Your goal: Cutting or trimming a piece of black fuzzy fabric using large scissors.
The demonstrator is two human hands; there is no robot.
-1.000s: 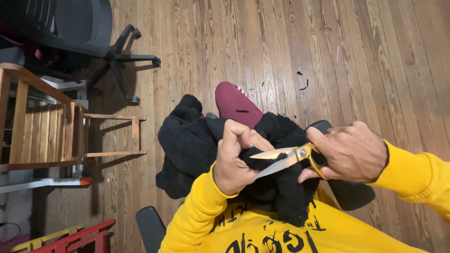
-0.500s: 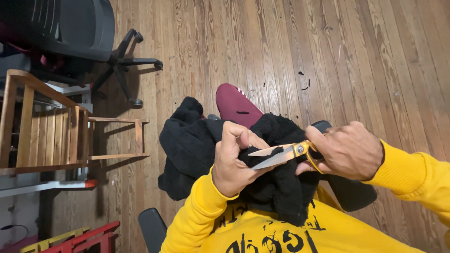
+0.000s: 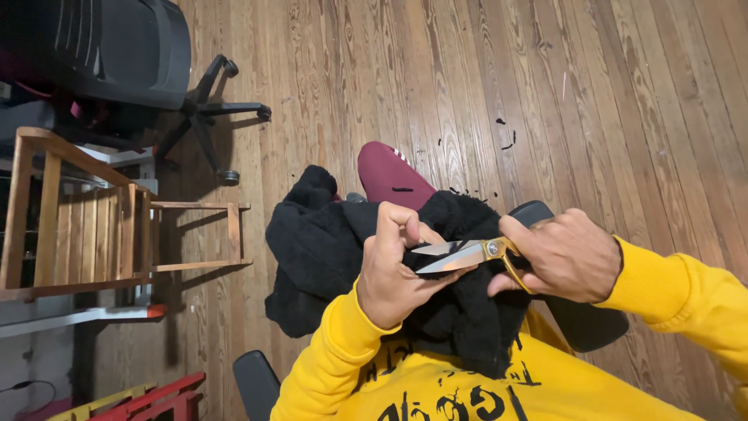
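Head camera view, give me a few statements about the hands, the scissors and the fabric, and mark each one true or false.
1. The right hand holds gold-handled scissors. True.
2. The scissor blades are fully closed. False: they stand slightly apart.
3. The left hand grips black fuzzy fabric. True.
4. The floor is grey carpet. False: it is wooden boards.
5. The person's sleeves are yellow. True.
6. An office chair stands to the person's right. False: it is at upper left.
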